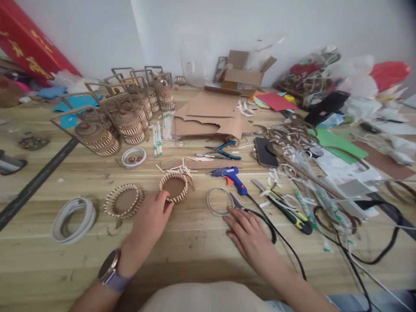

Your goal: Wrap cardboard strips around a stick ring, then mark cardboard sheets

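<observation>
My left hand [150,216], a watch on its wrist, pinches the near rim of a small round basket [183,191] with a brown base and a wall of short upright sticks. A similar round basket [109,203] sits on the table just left of that hand. My right hand [247,232] lies with its fingers apart and nothing gripped. Its fingertips touch or nearly touch a thin hoop [208,204] and scissors [238,202], whose black handles are partly under the hand. A blue glue gun [231,174] lies beyond the hoop.
Finished lidded baskets [131,125] with tall handles stand at the back left. Coiled white strips [58,223] lie at left. Cardboard [208,106], pliers [224,151], loose sticks [177,167] and a phone [264,151] lie ahead. A yellow-black utility knife [289,212], cables and strip scraps clutter the right.
</observation>
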Demonstrator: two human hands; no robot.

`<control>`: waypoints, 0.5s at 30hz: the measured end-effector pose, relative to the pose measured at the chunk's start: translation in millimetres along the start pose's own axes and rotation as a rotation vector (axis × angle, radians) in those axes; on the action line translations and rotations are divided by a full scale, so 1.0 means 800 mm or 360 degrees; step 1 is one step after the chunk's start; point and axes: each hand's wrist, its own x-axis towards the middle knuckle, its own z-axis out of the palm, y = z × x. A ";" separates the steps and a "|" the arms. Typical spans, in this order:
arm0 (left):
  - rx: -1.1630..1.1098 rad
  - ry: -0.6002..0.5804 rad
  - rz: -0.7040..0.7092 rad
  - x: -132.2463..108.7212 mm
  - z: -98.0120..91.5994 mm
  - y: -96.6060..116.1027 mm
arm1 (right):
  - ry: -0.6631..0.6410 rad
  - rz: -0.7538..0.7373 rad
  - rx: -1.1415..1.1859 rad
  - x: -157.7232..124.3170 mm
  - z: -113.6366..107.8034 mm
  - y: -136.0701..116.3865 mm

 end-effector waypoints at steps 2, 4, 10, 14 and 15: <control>0.0037 0.0016 0.0013 0.000 0.000 0.000 | 0.0014 -0.0012 -0.0014 -0.001 0.005 0.016; 0.0056 0.0045 0.0017 0.000 0.002 0.000 | 0.0014 -0.0026 -0.0020 0.001 0.008 0.034; -0.0042 0.0117 0.0053 -0.004 0.008 -0.008 | -0.0034 -0.0120 0.0072 0.010 0.002 0.074; 0.0007 0.0128 0.0025 -0.004 0.003 -0.007 | -0.0052 -0.0024 0.0162 0.033 -0.013 0.068; 0.0020 0.0095 0.0019 -0.004 0.001 -0.005 | -0.0046 -0.0014 0.0176 0.045 -0.014 0.062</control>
